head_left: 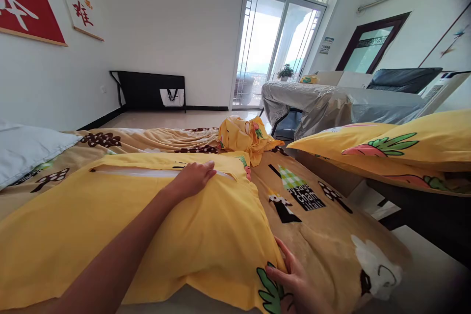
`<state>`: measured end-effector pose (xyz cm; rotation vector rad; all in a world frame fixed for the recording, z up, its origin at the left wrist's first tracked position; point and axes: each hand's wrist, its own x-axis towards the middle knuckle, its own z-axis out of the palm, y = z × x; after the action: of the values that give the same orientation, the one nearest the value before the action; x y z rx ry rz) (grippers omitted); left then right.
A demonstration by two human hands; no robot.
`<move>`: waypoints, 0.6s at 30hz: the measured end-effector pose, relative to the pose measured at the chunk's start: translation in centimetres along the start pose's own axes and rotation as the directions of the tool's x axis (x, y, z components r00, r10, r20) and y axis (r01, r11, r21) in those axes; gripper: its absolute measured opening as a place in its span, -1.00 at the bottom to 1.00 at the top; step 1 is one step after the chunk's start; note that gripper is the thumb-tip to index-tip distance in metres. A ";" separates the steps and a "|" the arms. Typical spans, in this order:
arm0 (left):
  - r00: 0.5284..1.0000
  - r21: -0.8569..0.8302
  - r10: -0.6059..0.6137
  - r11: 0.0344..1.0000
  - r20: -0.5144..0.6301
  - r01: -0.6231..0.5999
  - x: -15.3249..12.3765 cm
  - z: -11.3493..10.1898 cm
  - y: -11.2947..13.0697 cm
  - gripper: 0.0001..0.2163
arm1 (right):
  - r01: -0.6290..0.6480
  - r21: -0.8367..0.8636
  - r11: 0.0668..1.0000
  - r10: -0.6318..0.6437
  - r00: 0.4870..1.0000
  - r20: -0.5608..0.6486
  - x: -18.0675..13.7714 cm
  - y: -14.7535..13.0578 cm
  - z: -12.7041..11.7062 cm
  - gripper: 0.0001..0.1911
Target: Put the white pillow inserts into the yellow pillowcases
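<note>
A yellow pillowcase (147,235) with printed carrots lies across the bed in front of me and looks filled. Along its far side runs a white zipper (136,171). My left hand (195,179) reaches over the case and rests on the zipper's right part, fingers closed together; the zipper pull, if it is there, is hidden beneath them. At the near right edge, my right hand (294,274) grips the fabric between thumb and fingers, beside a green carrot-leaf print. A crumpled yellow cloth (241,137) with the same print lies just beyond the case.
The bed has a tan patterned sheet (305,235). A white pillow (33,149) lies at left, and another yellow pillow (382,144) sits raised at right. Farther back stand a plastic-covered table (316,98), a black folded panel (147,91) and a glass door (272,44).
</note>
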<state>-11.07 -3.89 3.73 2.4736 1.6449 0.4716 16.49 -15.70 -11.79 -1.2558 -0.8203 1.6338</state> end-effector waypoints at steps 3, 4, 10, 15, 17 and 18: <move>1.000 -0.192 0.023 0.981 0.006 -0.021 1.3 0.2 -1.7 -0.72 | -0.083 -0.010 0.997 0.083 0.997 -0.007 -0.1 0.5 -0.1 -0.34; 0.999 -0.253 0.030 0.967 0.022 -0.023 1.6 0.3 -2.2 -0.70 | -0.103 0.000 0.995 0.103 0.995 0.011 -0.1 0.5 -0.3 -0.42; 0.995 -0.299 0.033 0.954 0.098 -0.002 1.5 -0.7 -2.1 -0.71 | -0.142 0.093 0.985 0.142 0.990 0.009 0.2 0.1 -2.9 -0.55; 0.975 -0.118 -0.093 0.986 0.203 0.118 -1.9 -4.3 -3.7 -0.68 | -0.142 -0.011 0.990 0.141 0.989 -0.055 0.2 -1.0 -3.8 -0.59; 0.955 -0.134 -0.178 0.968 0.237 0.213 -3.3 -5.5 -5.6 -0.70 | -0.131 -0.044 0.990 0.129 0.991 -0.048 0.2 -1.7 -3.4 -0.56; 0.949 -0.195 -0.222 0.944 0.224 0.267 -4.0 -6.0 -6.5 -0.73 | -0.127 -0.048 0.991 0.125 0.991 -0.042 0.2 -2.0 -3.0 -0.54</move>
<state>-20.10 -5.34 6.80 2.0478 1.6855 0.3413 19.82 -14.81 -10.90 -1.3951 -0.7756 1.6921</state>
